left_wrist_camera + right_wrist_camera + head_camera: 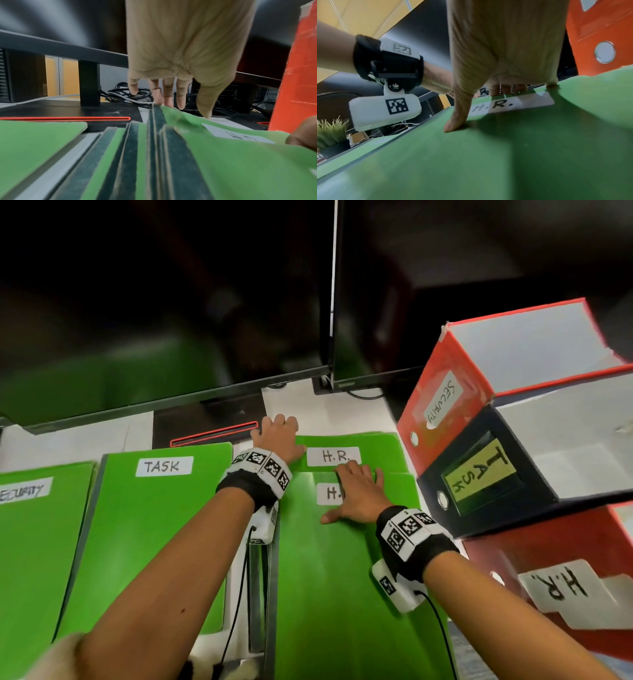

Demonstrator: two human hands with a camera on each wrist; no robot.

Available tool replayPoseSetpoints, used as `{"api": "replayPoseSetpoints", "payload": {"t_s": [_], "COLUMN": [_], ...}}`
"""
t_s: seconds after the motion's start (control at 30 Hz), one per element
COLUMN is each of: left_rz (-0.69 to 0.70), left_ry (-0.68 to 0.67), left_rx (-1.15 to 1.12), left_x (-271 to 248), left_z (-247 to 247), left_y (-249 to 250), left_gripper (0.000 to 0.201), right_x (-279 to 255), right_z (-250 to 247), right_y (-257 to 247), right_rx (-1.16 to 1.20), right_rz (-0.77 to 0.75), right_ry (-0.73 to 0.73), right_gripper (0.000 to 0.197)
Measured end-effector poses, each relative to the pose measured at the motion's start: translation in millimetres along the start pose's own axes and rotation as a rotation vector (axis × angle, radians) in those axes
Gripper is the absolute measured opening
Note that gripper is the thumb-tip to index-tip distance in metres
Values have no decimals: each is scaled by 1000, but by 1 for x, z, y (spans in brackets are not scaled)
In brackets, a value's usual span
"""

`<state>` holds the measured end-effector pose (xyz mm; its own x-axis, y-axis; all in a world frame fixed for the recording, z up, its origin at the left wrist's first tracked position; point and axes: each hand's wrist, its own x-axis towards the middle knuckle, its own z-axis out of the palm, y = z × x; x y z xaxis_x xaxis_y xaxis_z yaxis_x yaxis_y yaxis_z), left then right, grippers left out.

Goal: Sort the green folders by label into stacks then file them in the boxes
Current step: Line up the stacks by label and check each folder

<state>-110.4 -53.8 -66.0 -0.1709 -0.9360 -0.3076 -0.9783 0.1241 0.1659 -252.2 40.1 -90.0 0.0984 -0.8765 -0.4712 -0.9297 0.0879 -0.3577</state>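
Three piles of green folders lie side by side: SECURITY [34, 542] on the left, TASK [144, 525] in the middle, H.R. on the right. The top H.R. folder [342, 577] [505, 155] sits offset toward me on a lower H.R. folder [376, 443]. My right hand [356, 494] [481, 108] lies flat on the top folder and half covers its label. My left hand [277, 436] [185, 109] holds the lower folder's far left corner, thumb on top and fingers curled over the far edge. Three boxes stand at the right: red SECURITY [445, 392], black TASK [479, 474], red H.R. [548, 577].
Two dark monitors [171, 302] [445, 285] stand behind the folders. A monitor base with a red slot [212, 433] sits just past the TASK pile. Tangled cables [126, 94] lie behind the H.R. pile. A small plant [330, 129] is off to the left.
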Motion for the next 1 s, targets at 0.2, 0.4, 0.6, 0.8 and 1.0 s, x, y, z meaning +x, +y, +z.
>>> {"api": "replayPoseSetpoints", "payload": {"t_s": [0.2, 0.4, 0.6, 0.8, 1.0], "left_rz": [101, 167, -3, -32, -11], "left_ry": [-181, -482, -119, -21, 38], "left_rx": [-33, -68, -143, -31, -42], "left_x": [-5, -19, -12, -6, -11], "left_z": [-21, -22, 0, 7, -19], "left_y": [-11, -22, -13, -8, -11], "left_gripper": [25, 29, 44, 41, 35], "right_x": [-3, -4, -3, -3, -5], "right_z": [-10, -15, -4, -5, -16], "right_y": [0, -5, 4, 3, 0], "right_rx": [34, -34, 9, -106, -35], "right_rz": [-86, -122, -107, -79, -149], "right_ry": [94, 48, 35, 28, 105], "right_gripper": [97, 96, 99, 92, 96]}}
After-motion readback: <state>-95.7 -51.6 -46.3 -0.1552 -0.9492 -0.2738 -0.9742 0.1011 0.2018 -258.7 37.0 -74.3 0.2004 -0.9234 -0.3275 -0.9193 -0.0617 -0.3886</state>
